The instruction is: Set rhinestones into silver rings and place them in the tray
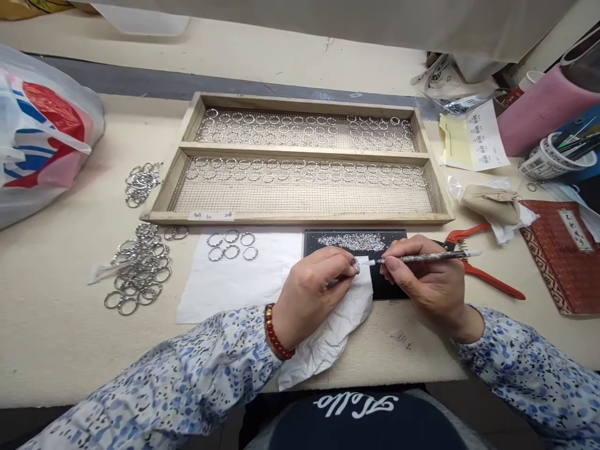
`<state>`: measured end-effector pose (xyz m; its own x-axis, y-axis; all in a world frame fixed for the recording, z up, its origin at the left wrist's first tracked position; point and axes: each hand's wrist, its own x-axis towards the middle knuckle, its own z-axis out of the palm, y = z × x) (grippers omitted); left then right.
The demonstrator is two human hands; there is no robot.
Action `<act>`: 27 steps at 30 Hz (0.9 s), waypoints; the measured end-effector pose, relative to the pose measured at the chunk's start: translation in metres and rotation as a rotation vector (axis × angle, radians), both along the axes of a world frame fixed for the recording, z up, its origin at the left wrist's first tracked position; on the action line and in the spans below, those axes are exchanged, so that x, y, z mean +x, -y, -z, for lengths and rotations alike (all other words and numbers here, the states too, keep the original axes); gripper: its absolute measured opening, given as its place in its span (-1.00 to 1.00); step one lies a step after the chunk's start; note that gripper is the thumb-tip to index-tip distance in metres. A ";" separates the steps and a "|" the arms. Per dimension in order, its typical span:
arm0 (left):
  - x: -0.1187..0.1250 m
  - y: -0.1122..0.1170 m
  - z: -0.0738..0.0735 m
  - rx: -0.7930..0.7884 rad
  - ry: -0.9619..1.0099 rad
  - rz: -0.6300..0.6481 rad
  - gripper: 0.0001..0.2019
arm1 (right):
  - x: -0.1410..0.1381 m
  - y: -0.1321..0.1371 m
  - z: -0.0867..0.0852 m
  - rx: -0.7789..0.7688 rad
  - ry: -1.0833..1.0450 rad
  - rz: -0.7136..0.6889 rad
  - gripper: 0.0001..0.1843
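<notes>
My left hand (316, 290) pinches a small silver ring (357, 267) between thumb and fingertips, above a crumpled white tissue (323, 350). In my right hand (426, 281) is a slim pen-like tool (431, 256) with a speckled shaft, gripped like a pencil. Its pale tip points left and is close to the ring; whether they touch I cannot tell. Behind both hands lies a black tray (394, 289) strewn with tiny shiny beads or stones (351, 241). Several silver rings (231, 252) sit in two rows on a white paper sheet (244, 287) at the left.
A wooden frame (300, 217) with wire mesh holds many rings across the back. Loose ring piles (140, 269) lie at the left, near a plastic bag (42, 137). Orange-handled pliers (492, 278), a red booklet (560, 250) and a cup of tools (546, 162) are at the right.
</notes>
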<state>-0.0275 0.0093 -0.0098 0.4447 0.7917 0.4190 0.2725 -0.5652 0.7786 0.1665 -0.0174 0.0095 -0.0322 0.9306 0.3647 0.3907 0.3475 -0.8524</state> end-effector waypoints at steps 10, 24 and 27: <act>-0.001 -0.001 0.001 -0.035 0.019 -0.021 -0.86 | 0.006 -0.002 0.011 0.108 0.130 -0.142 -0.92; -0.001 -0.001 0.000 -0.062 0.018 -0.038 -0.88 | 0.026 -0.009 0.002 0.203 0.596 -0.505 -0.80; -0.001 -0.001 0.000 -0.072 0.027 -0.030 -0.87 | 0.020 -0.006 0.001 0.157 0.380 -0.390 -0.84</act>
<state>-0.0286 0.0103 -0.0102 0.4092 0.8330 0.3724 0.2666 -0.4994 0.8243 0.1861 -0.0117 0.0085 -0.5190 0.7587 0.3937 0.4772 0.6393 -0.6030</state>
